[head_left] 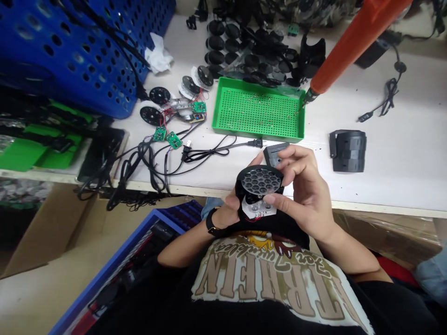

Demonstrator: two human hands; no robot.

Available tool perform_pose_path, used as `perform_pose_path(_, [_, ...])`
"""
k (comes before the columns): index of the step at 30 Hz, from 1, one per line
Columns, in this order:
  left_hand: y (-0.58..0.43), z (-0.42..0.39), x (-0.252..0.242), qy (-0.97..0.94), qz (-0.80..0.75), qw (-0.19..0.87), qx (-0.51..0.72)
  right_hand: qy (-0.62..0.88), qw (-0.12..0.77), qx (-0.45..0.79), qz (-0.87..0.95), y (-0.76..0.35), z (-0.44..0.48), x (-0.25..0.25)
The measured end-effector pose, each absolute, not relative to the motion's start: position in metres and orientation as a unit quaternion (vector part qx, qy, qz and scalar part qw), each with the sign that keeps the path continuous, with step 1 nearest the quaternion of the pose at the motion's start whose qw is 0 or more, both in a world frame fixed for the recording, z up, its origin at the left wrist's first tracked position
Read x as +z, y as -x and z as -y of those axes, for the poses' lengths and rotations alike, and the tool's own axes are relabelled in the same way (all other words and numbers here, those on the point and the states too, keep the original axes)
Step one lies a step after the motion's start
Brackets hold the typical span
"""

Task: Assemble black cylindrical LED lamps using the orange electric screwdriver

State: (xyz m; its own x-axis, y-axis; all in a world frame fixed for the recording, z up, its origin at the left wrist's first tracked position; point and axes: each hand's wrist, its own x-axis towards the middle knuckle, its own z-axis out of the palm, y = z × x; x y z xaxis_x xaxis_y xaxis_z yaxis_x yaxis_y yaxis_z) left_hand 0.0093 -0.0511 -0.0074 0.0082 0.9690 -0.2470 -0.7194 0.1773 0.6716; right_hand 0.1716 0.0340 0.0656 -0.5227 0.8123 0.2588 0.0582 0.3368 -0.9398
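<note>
Near the table's front edge, my left hand [230,209] is closed around a black round lamp housing [240,184] from its left side. My right hand [307,195] pinches a dark perforated disc [261,180] with many round holes, tilted over the housing's opening. Below the disc, inside the housing, show a white board [267,211] with clear lenses and a bit of red wire. A dark grey box-shaped part [274,153] juts out behind the right fingers; whether it joins the housing is hidden.
A green tray [258,135] holding small screws lies ahead, an orange electric screwdriver [349,51] above its right corner. A black lamp body [348,151] stands right. Cables [150,163], green circuit boards [173,139] and a blue crate [115,65] are left; black discs [216,43] lie behind.
</note>
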Motion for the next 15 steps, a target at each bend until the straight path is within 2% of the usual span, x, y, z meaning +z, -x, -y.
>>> perform_pose_path(5, [-0.010, 0.047, 0.004, -0.222, -0.357, 0.691, 0.588, 0.299, 0.372, 0.514, 0.713, -0.170, -0.033, 0.068])
perform_pose_path(15, [-0.019, 0.040, 0.015, -0.136, -0.338, 0.706, 0.607, 0.306, 0.362, 0.541, 0.695, -0.172, -0.035, 0.066])
